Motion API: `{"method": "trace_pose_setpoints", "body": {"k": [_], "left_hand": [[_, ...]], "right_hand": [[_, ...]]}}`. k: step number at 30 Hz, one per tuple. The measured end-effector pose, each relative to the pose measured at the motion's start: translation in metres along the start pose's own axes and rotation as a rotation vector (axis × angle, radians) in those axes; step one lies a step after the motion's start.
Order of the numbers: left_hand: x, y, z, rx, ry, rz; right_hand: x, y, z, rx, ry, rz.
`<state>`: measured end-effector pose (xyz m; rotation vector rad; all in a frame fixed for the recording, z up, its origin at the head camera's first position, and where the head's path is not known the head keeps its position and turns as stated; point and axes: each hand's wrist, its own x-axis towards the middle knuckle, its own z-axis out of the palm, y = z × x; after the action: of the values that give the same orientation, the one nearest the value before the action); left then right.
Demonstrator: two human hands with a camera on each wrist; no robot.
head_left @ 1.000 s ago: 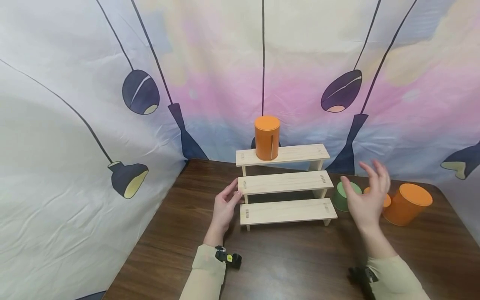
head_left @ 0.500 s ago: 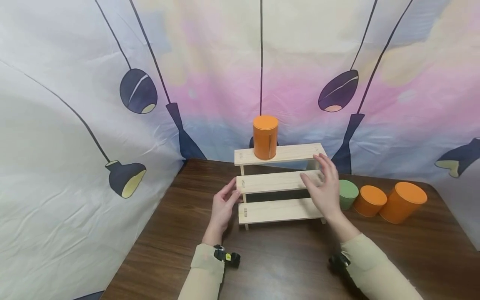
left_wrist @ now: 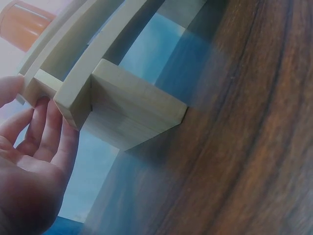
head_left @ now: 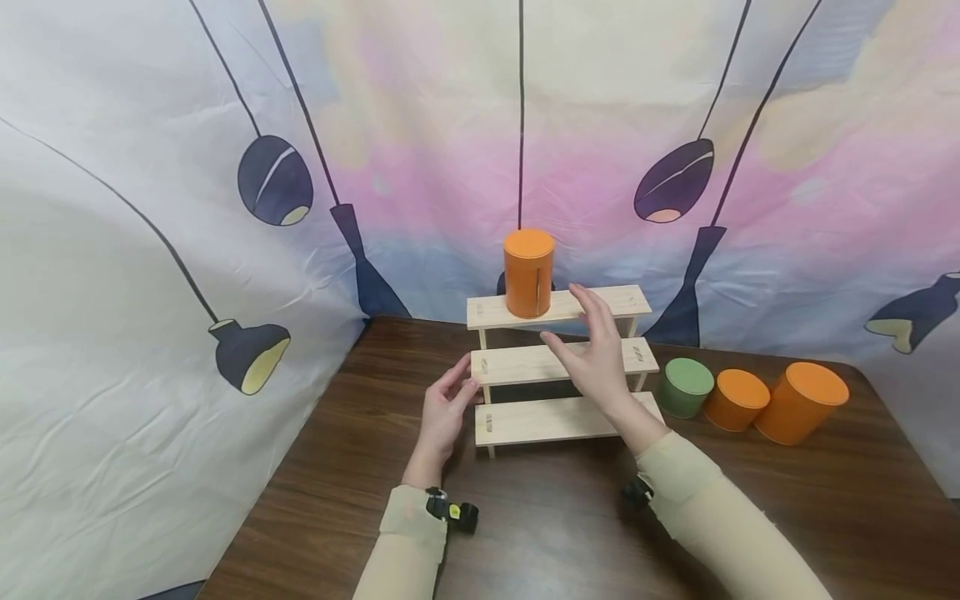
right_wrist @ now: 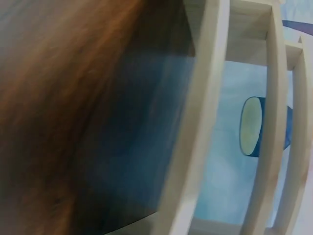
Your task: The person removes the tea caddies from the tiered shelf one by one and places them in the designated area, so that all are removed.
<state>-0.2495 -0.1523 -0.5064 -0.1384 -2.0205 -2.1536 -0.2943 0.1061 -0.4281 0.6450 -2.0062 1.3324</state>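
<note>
A three-tier wooden shelf stands on the dark table. My left hand holds its left end at the middle step; in the left wrist view the thumb lies over the step's edge and the fingers curl beneath. On the top step stands a tall orange canister with a slit in its side. My right hand hovers over the shelf's middle step, fingers spread and apart, just right of and below that canister. It holds nothing. No part of the right hand shows in the right wrist view.
Right of the shelf, a green canister, a short orange canister and a taller orange canister stand in a row on the table. Behind hangs a cloth backdrop printed with lamps.
From beside the green canister, my right hand has swung left across the shelf toward the orange canister on top. My left hand keeps its hold on the shelf.
</note>
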Motion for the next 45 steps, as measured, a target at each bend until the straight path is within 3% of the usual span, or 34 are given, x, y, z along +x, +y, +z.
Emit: {"method": "trace_pose_setpoints", "body": {"k": [17, 23, 31, 45], "left_hand": [[0.003, 0.002, -0.005, -0.007, 0.0, 0.009], [0.004, 0.001, -0.004, -0.015, -0.003, 0.01], [0.003, 0.0, -0.003, -0.021, 0.002, 0.021], [0.001, -0.001, -0.001, -0.015, -0.012, 0.009]], "right_hand": [[0.067, -0.03, 0.023, -0.161, -0.085, 0.022], [0.083, -0.036, 0.024, -0.186, -0.119, 0.083], [0.087, -0.034, 0.027, -0.131, -0.16, 0.154], [0.08, -0.03, 0.025, -0.174, -0.12, 0.141]]}}
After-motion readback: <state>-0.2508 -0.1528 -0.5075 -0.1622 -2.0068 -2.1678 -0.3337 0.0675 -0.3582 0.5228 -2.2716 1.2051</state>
